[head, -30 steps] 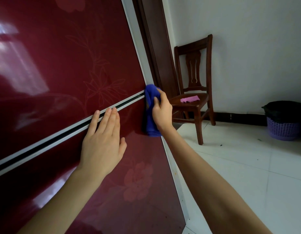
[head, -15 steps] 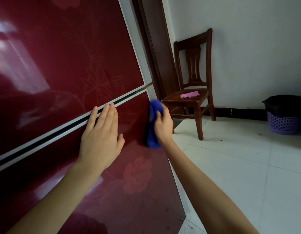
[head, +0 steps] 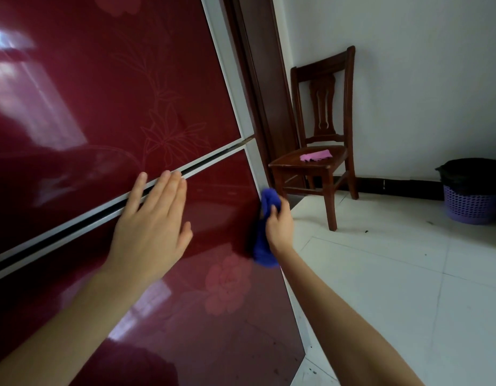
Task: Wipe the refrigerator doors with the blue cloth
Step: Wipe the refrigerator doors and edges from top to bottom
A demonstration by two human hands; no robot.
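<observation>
The fridge fills the left side. Its dark red upper door (head: 102,93) is above both hands, and the lower door (head: 213,316) is under them. A narrow gap (head: 102,215) with pale edges runs between the two doors. Both doors are glossy and have faint flower prints.

The white tiled floor (head: 408,288) lies to the right of the right hand, and a white wall (head: 422,79) stands beyond it. A brown wooden chair (head: 323,93) is against this wall, beyond the right hand and a little to its right. A purple bin (head: 471,196) with a black bag stands far to the right of the chair.

The left hand (head: 149,229) is flat on the lower door with straight fingers, and the fingertips reach over the gap. The right hand (head: 279,227) is near it, to its right, at the right edge of the lower door and a little below the gap. Its fingers are curled around the blue cloth (head: 265,246) and hold it against the door. The cloth is bunched; one part shows above the fingers, and the rest hangs below the hand.

A pink cloth (head: 316,156) lies on the chair seat.
</observation>
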